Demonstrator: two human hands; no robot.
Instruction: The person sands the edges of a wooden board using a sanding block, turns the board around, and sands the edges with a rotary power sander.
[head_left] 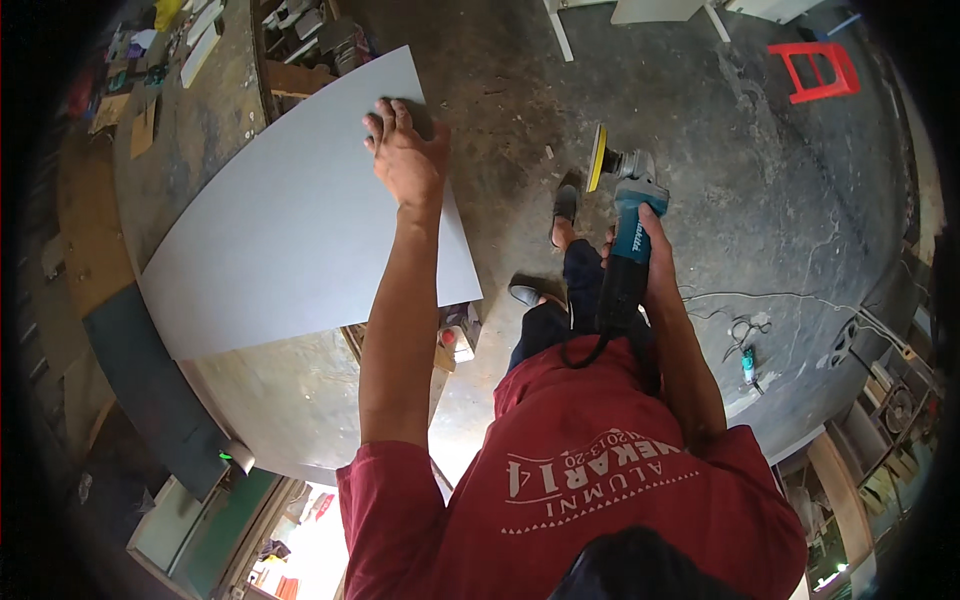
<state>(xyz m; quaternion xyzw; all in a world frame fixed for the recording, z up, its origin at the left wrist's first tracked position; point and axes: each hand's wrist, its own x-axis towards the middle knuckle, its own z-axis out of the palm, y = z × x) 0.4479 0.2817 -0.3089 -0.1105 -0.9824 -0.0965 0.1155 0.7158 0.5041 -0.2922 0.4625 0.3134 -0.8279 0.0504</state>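
My left hand [405, 160] rests on the large white board [300, 240] near its far right edge, fingers spread on the surface and thumb at the edge. My right hand [650, 250] grips a teal and black angle grinder [630, 250], held beside the board over the floor. A disc pad with a yellow edge [598, 158] is fitted to the grinder's head, turned sideways toward the board. A black cord loops down from the tool's handle end against my shirt.
A cluttered workbench [180, 120] is at the upper left, a dark panel [150, 390] at left. A red stool [810, 75], white panels [655, 10], cables [800, 298] and a small teal tool [748, 365] lie around the concrete floor [760, 190]. Shelving [880, 420] lines the right.
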